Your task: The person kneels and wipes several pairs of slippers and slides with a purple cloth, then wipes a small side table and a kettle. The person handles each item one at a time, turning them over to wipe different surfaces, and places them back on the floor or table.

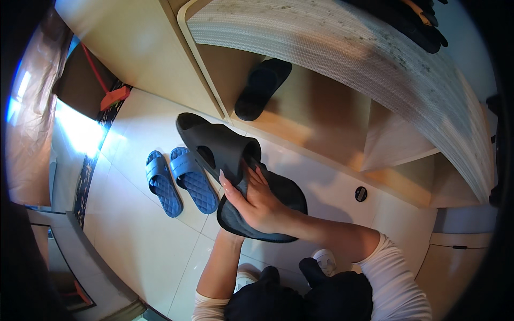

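A black slide slipper (217, 140) is held above the floor, its toe pointing to the upper left. My right hand (259, 206) grips it, with the thumb along the near side and the fingers at the strap opening. A broad dark sole (286, 200) spreads under that hand; I cannot tell whether it belongs to a second slipper. My left hand (232, 236) reaches up beneath the sole, which hides its fingers. Another black slipper (262, 90) stands inside the open cabinet. On the tiles to the left lies a pair of blue slippers (182, 181), side by side.
The wooden cabinet (321, 115) has a pale textured top (342, 45) with dark items (417, 21) on it. A small round black disc (361, 193) lies on the floor. A red broom (113, 97) stands at the far left. My shoes (324, 261) are below.
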